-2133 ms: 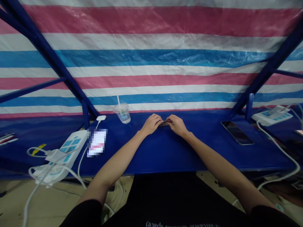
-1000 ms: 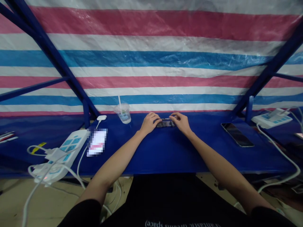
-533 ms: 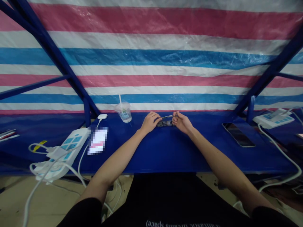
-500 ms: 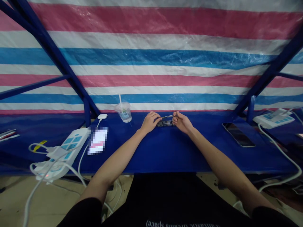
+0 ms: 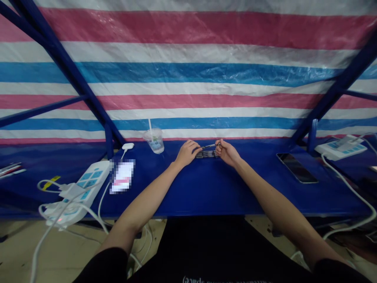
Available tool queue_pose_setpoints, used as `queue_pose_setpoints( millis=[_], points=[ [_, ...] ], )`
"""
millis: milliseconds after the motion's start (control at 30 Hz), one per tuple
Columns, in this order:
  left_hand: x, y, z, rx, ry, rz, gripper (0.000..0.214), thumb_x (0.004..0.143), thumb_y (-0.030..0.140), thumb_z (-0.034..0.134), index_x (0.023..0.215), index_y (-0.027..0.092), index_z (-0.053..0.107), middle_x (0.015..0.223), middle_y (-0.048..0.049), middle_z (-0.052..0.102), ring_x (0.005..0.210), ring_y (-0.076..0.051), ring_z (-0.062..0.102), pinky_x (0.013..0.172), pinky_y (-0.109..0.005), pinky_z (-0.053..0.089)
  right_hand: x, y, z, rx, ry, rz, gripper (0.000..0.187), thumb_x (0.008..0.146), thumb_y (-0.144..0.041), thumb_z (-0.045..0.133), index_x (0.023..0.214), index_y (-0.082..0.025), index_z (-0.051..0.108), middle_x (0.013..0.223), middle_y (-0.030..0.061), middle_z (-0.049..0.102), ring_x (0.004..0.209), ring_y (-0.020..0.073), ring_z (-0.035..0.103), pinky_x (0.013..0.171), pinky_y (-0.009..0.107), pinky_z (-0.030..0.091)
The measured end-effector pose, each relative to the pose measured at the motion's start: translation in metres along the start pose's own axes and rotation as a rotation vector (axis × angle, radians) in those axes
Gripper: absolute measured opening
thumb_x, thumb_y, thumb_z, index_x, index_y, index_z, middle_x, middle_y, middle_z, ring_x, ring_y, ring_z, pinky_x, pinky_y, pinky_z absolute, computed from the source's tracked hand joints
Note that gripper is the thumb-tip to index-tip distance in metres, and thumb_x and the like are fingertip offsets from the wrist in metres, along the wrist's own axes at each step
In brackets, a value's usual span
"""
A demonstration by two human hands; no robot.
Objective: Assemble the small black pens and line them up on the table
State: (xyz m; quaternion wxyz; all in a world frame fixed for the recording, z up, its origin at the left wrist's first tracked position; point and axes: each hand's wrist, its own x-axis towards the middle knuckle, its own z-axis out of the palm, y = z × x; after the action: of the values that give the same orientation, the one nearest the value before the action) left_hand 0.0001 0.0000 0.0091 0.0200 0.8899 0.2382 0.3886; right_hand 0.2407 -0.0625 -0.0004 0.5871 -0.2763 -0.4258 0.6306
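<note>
A small dark flat case of thin tools (image 5: 207,155) lies on the blue table (image 5: 206,188) near its back edge. My left hand (image 5: 186,152) rests curled on the case's left end, fingers on it. My right hand (image 5: 226,151) is closed in a pinch on a thin metal tool (image 5: 209,146), held just above the case and pointing left toward my left fingertips. Both forearms stretch forward over the table.
A clear plastic cup with a straw (image 5: 154,140) stands left of my hands. Farther left lie a blurred phone (image 5: 121,182), a white charger (image 5: 127,146) and a white power strip with cables (image 5: 79,189). A dark phone (image 5: 297,168) lies right; another power strip (image 5: 341,145) beyond. Striped tarp behind.
My hands first covered the case together. Then they parted, and my right hand lifted a thin tool out of it. Over the last half second little has moved.
</note>
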Motion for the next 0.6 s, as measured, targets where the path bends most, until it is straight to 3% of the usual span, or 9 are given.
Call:
queue_pose_setpoints(
  millis=[233,367,500,600],
  points=[
    [-0.001,0.001,0.0,0.008,-0.03,-0.027,0.024,0.103,0.038,0.059,0.1,0.018,0.071,0.099,-0.0069,0.072,0.097,-0.022,0.062,0.092,-0.04,0.052,0.001,-0.001,-0.003,-0.073,0.005,-0.004,0.031,0.096,-0.053,0.061,0.09,-0.023,0.063,0.06,-0.0038,0.041,0.055,0.014,0.042,0.057,0.028,0.039],
    [-0.001,-0.001,0.001,0.021,-0.047,-0.054,0.023,0.104,0.037,0.058,0.101,0.019,0.072,0.1,-0.007,0.072,0.098,-0.022,0.062,0.094,-0.04,0.051,0.003,-0.001,-0.003,-0.119,0.052,-0.035,0.043,0.095,-0.061,0.057,0.101,-0.021,0.07,0.067,-0.001,0.052,0.055,0.0129,0.044,0.055,0.028,0.039],
    [-0.002,-0.007,0.003,0.04,-0.075,-0.111,0.018,0.102,0.034,0.062,0.104,0.019,0.072,0.102,-0.0062,0.073,0.1,-0.023,0.063,0.094,-0.04,0.051,0.008,0.003,-0.008,-0.412,0.214,-0.188,0.048,0.087,-0.063,0.064,0.098,-0.018,0.074,0.07,0.0018,0.062,0.055,0.0125,0.047,0.052,0.027,0.035],
    [-0.004,-0.013,0.004,0.05,-0.095,-0.177,0.013,0.101,0.028,0.063,0.108,0.021,0.071,0.107,-0.0054,0.073,0.104,-0.023,0.063,0.097,-0.039,0.051,0.012,0.008,-0.015,-0.638,0.332,-0.307,0.041,0.081,-0.055,0.07,0.093,-0.017,0.074,0.068,0.0026,0.066,0.058,0.015,0.054,0.057,0.029,0.042]
  ],
)
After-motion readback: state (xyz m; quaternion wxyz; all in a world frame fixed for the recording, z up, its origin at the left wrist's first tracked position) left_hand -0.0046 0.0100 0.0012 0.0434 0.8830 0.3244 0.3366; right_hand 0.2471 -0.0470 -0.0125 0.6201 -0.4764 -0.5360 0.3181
